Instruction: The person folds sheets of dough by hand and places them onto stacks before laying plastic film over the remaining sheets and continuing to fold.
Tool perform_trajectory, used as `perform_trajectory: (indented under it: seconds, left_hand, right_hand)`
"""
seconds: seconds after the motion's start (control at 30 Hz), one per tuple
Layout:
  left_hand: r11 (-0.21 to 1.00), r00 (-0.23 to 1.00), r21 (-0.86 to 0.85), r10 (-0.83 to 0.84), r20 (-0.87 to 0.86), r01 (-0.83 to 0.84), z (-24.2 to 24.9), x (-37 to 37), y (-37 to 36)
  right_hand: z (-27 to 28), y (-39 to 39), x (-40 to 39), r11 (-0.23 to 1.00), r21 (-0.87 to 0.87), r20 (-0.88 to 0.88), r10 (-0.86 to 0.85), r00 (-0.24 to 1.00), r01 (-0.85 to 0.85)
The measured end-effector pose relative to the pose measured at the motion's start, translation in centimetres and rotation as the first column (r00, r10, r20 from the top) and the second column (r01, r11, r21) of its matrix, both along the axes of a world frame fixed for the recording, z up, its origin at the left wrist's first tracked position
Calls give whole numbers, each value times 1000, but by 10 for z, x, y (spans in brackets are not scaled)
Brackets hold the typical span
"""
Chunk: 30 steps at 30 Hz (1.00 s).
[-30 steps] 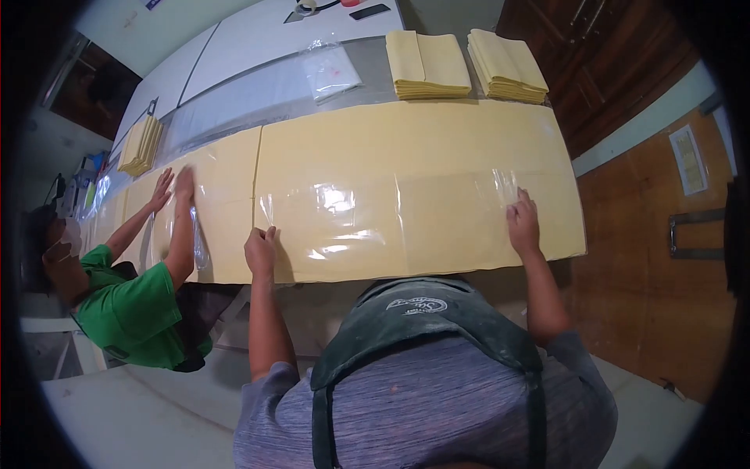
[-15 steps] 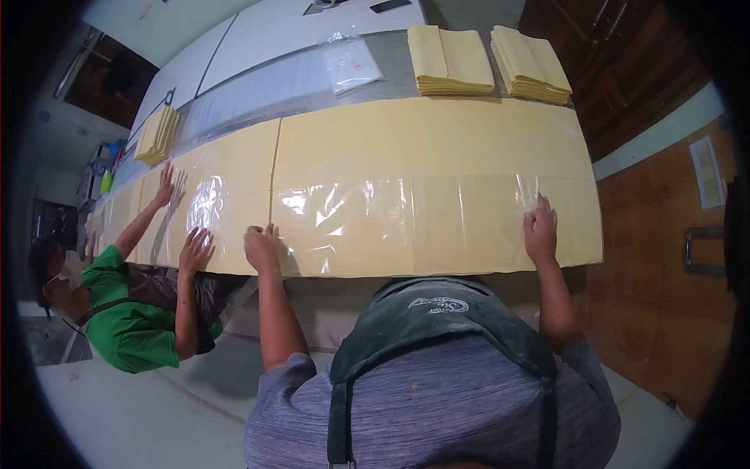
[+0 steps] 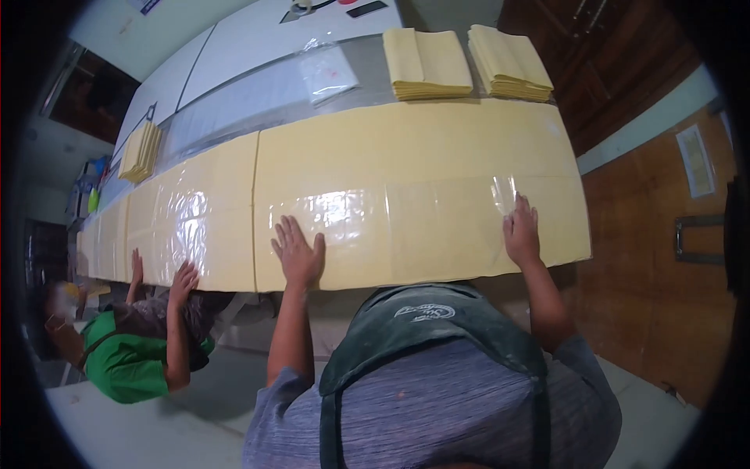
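The left hand [image 3: 298, 254] lay open on the clear film [image 3: 336, 207], fingers spread and pointing toward the far side of the desk [image 3: 369, 66]. The right hand [image 3: 522, 230] was well apart from it, fingers partly bent, their tips at a creased part of the film; I could not tell whether they pinched it. Under the film, a broad yellow sheet [image 3: 422, 141] lay flat along the near side of the desk, its left edge meeting another yellow sheet [image 3: 226, 168].

Beyond the broad sheet sat two folded yellow stacks [image 3: 428, 66], side by side, with a plastic bag [image 3: 328, 74] to their left. A phone [image 3: 367, 8] and a tape roll [image 3: 301, 7] lay farther back. To the left, a co-worker [image 3: 129, 356] in green had both hands at the other sheet, near a smaller stack [image 3: 141, 152].
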<state>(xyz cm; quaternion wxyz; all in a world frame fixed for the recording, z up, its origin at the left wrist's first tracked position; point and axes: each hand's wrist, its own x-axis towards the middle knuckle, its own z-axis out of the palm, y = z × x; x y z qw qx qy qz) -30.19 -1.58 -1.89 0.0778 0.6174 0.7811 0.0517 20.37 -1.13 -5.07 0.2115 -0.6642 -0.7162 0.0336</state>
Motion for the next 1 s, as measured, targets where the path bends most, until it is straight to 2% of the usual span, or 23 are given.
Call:
perform_trajectory:
  seconds: [0.07,0.17,0.3,0.43,0.57,1.0]
  left_hand:
    - [1000,1000,-6,-1,-16,1,-3,-3,-2]
    - [1000,999,-15,-15,-42,15,-13,-7,0]
    - [1000,999,-28,-3,-35,2,0,3,-2]
    - [999,998,-42,-12,-57,9,3,4,-2]
    - [999,998,-52,-18,-68,14,3,5,-1]
    - [998,998,-69,2,-65,-6,6,6,0]
  right_hand:
    - [0,-3,4,999,-30,-118,-45,992,42]
    - [-4,-8,13,995,-84,-99,-54,994,46]
    - [15,-11,9,987,-151,-72,-66,995,55]
    - [7,-20,9,994,-93,-38,-62,997,58]
    - [10,-25,13,989,-133,-12,-67,998,65]
    - [12,-15,29,989,-145,-97,-37,995,23]
